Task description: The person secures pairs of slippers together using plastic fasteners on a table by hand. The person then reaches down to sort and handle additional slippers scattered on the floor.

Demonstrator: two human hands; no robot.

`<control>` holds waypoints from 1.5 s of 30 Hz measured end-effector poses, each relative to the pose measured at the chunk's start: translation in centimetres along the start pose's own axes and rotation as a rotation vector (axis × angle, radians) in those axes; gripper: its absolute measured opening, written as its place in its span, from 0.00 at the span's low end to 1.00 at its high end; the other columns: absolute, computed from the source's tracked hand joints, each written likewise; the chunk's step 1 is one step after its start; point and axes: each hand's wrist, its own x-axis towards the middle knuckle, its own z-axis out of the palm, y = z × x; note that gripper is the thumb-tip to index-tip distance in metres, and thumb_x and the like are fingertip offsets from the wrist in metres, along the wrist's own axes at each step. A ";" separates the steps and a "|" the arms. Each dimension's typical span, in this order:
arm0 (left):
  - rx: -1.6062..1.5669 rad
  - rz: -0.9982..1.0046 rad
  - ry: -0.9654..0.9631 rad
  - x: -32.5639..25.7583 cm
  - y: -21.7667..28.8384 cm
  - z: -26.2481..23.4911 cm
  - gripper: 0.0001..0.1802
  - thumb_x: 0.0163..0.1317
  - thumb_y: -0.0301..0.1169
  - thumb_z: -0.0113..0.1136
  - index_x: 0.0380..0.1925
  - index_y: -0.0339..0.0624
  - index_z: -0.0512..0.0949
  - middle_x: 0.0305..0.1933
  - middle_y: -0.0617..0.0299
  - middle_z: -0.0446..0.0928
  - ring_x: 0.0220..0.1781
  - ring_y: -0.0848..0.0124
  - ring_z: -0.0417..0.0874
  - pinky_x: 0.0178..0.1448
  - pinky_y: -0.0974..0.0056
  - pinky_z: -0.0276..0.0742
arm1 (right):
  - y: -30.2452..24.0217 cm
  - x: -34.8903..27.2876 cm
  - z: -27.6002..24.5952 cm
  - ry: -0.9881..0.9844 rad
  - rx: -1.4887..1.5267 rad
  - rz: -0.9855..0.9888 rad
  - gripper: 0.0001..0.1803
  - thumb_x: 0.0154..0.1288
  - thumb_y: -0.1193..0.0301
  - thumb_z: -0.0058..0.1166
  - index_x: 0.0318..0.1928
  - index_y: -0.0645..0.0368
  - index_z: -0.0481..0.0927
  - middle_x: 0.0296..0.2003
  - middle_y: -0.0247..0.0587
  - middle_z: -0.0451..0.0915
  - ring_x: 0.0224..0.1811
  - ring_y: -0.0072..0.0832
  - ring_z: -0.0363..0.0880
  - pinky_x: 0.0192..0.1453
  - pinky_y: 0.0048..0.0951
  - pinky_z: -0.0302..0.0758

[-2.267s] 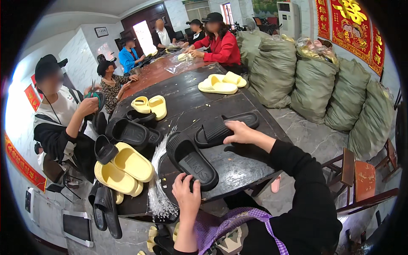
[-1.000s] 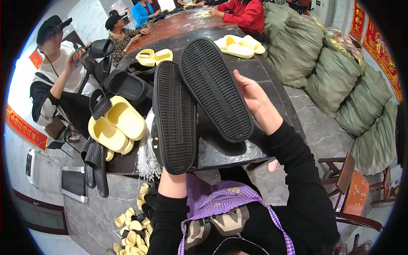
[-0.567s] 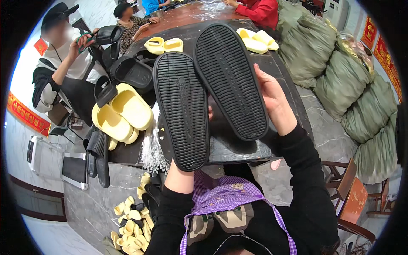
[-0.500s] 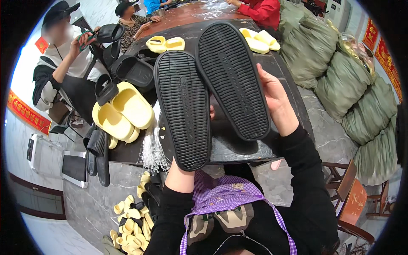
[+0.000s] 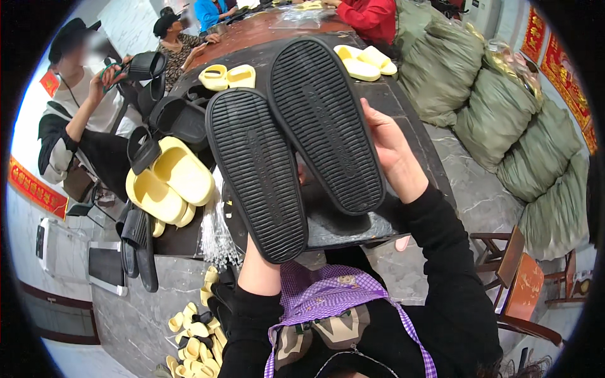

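Note:
Two black slide sandals are raised side by side in front of me with their ribbed soles facing the camera. My left hand [image 5: 259, 272] is mostly hidden behind the left black sandal [image 5: 255, 170] and holds it up; only the wrist shows below the heel. The right black sandal [image 5: 324, 123] is gripped by my right hand [image 5: 392, 151] along its right edge. The two soles touch or overlap slightly along their inner sides. Below them is the dark table [image 5: 409, 132].
Yellow sandals [image 5: 170, 183] and more black ones [image 5: 173, 116] lie piled at the table's left. Another yellow pair [image 5: 364, 60] lies farther back. A seated person [image 5: 85, 126] at left holds a black sandal. Green sacks [image 5: 498, 113] stand at right. Small yellow pieces [image 5: 192, 327] are heaped on the floor.
I picked both black sandals off the table and turned them sole-up toward me; over the last second they have come closer together and nearer to the camera.

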 end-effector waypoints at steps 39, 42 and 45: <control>1.184 0.363 0.282 2.4 2.6 -3.5 0.15 0.61 0.28 0.51 0.43 0.28 0.71 0.36 0.51 0.76 0.34 0.62 0.78 0.39 0.62 0.76 | -2.3 -0.3 -1.3 0.405 -0.449 -0.177 0.21 0.65 0.62 0.50 0.48 0.69 0.73 0.40 0.49 0.79 0.42 0.35 0.79 0.48 0.33 0.76; 1.499 0.450 0.331 3.4 2.7 -2.5 0.18 0.59 0.27 0.51 0.47 0.25 0.69 0.38 0.47 0.77 0.37 0.56 0.79 0.45 0.57 0.75 | -3.1 -0.7 -1.9 0.554 -1.146 -0.328 0.17 0.64 0.64 0.51 0.45 0.67 0.76 0.32 0.40 0.79 0.31 0.24 0.77 0.35 0.22 0.72; 2.064 0.723 0.328 4.4 2.9 -3.8 0.22 0.56 0.26 0.52 0.51 0.26 0.66 0.42 0.41 0.74 0.45 0.48 0.76 0.53 0.52 0.70 | -1.1 0.2 -2.0 0.615 -1.546 -0.298 0.13 0.62 0.67 0.50 0.41 0.65 0.79 0.28 0.32 0.77 0.23 0.18 0.71 0.26 0.18 0.65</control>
